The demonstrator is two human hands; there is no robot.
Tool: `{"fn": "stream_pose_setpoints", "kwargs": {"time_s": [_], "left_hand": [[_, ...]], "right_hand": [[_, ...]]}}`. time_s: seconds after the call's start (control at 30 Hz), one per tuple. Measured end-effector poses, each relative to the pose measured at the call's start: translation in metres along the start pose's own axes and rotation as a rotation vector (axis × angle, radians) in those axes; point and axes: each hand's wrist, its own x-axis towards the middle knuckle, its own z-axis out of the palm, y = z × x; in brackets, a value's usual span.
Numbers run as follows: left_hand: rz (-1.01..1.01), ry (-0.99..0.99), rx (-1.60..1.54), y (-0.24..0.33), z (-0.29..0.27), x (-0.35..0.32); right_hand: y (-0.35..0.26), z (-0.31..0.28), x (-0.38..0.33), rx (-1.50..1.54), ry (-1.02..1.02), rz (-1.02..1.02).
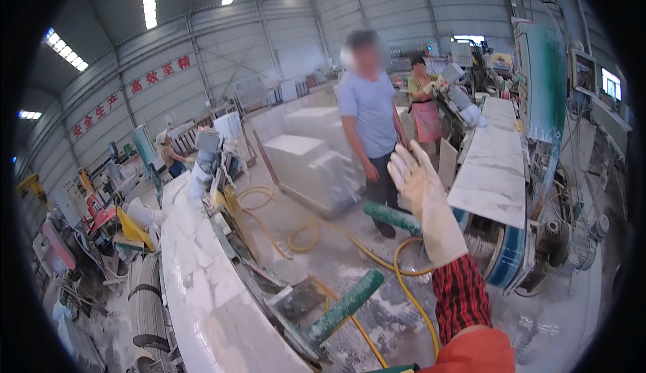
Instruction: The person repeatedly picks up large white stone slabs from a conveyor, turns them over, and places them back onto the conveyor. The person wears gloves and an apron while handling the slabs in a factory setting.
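Note:
My right hand [424, 198], in a cream work glove with a red and black checked cuff, is raised with its fingers stretched out. It holds nothing that I can see. Just beside the glove, a green roller [393, 217] passes partly behind it. Lower down, a second green roller [344, 307] sticks out from the machine frame. A long white marble slab [202, 285] lies on the machine to the left, and another veined marble slab [491, 164] lies on a conveyor at the right. My left hand is out of view.
A person in a light blue shirt [367, 107] stands ahead, near wrapped white blocks [296, 151]. Another, in a pink apron [425, 118], works at the right machine; a third [171, 154] stands far left. A yellow hose [367, 246] winds over the wet floor.

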Motion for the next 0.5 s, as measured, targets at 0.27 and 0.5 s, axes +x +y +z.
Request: {"fn": "stream_pose_setpoints", "kwargs": {"time_s": [0.27, 0.5], "left_hand": [[0.003, -0.06, 0.012, 0.006, -0.013, -0.021], [-0.074, -0.041, 0.024, -0.021, 0.033, -0.038]], "right_hand": [[-0.023, -0.085, 0.059, 1.274, -0.065, 0.296], [0.028, -0.125, 0.006, -0.112, 0.554, -0.013]]}}
